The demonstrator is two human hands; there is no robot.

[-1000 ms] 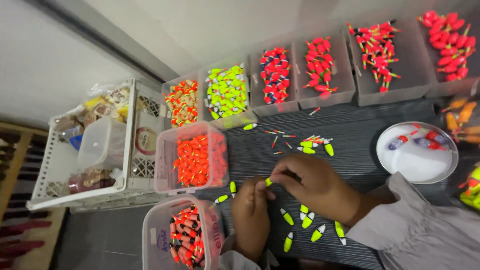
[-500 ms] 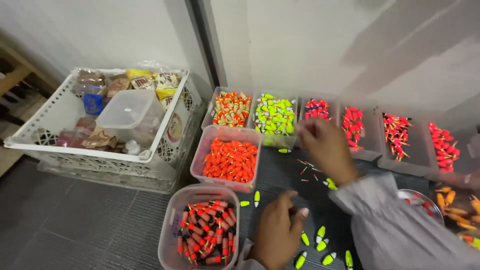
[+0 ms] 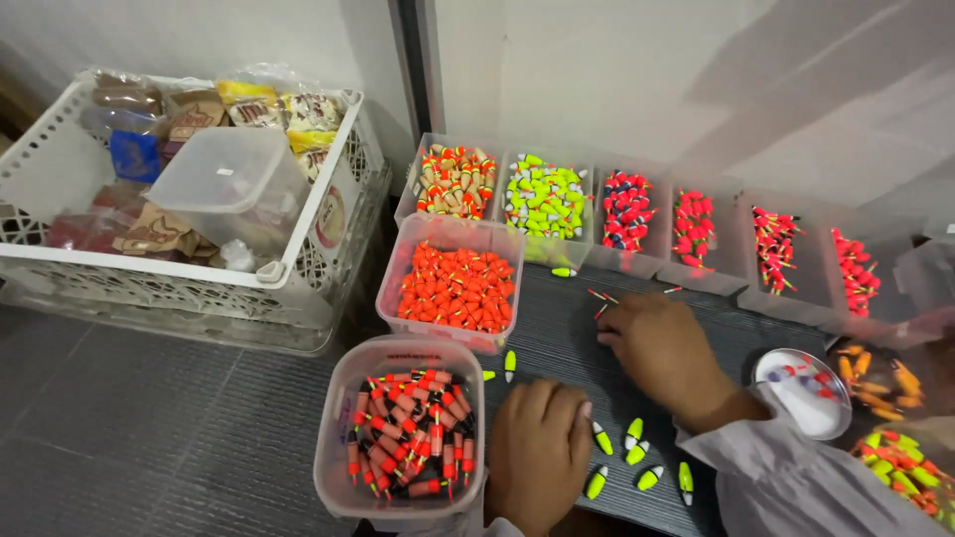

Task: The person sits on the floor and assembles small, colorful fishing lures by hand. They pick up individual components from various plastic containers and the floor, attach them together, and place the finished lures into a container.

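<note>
- Dark ribbed matting [image 3: 557, 338] covers the floor where I work, with a pale wall behind and a white crate [image 3: 298, 268] of snack packets and a clear lidded box off to the side.
- Head view: a row of clear tubs [image 3: 637, 261] runs along the wall, each with fishing floats of one colour mix, orange and cream, yellow-green, then reds.
- Nearer me sit a square tub of orange floats [image 3: 453, 286] and a round tub of red-and-black floats [image 3: 410, 433], the round one just beside my left hand.
- My left hand [image 3: 539, 452] lies knuckles up on the matting, fingers curled under; I cannot tell whether it holds anything.
- My right hand [image 3: 662, 348] reaches forward, palm down, fingertips at a few thin red sticks [image 3: 600, 298] lying loose before the row of tubs; whether it has pinched one I cannot tell.
- Loose yellow-green floats [image 3: 629, 438] lie scattered between and below my hands, with one more [image 3: 509, 364] close to the orange tub.
- A white dish [image 3: 796, 398] with a few bits sits by my right sleeve.
- Risk, as I judge it: my sleeve or wrist could sweep the loose floats off the matting, and the thin sticks could slip into the ribs and be hard to pick up.
</note>
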